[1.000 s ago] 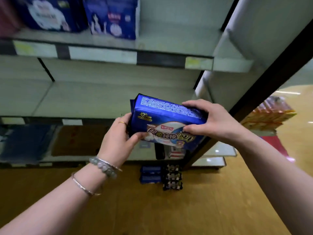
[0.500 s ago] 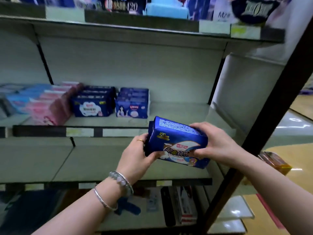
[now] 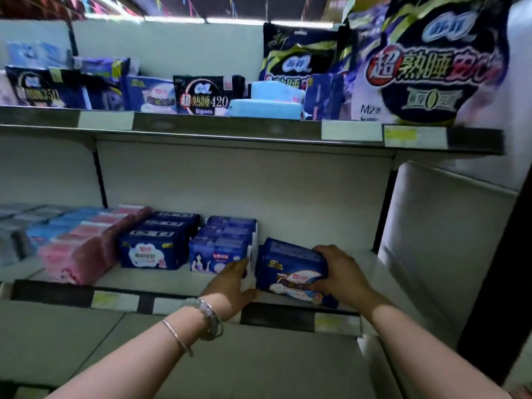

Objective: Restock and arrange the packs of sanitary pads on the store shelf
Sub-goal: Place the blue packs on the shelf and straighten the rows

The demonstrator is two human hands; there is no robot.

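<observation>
Right fingers (image 3: 324, 251) grip the blue pack (image 3: 288, 263); left fingers (image 3: 240, 266) rest beside it.

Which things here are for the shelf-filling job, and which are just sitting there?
For the job: blue pack in the right hand; left hand beside it; middle shelf; blue row next door.
Just sitting: pink packs; big black bags and light blue packs up top.

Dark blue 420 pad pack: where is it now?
Head view, right of centre: the dark blue plastic pad pack is at the front edge of the middle shelf, gripped by the right hand, just right of the row of blue packs.
</observation>
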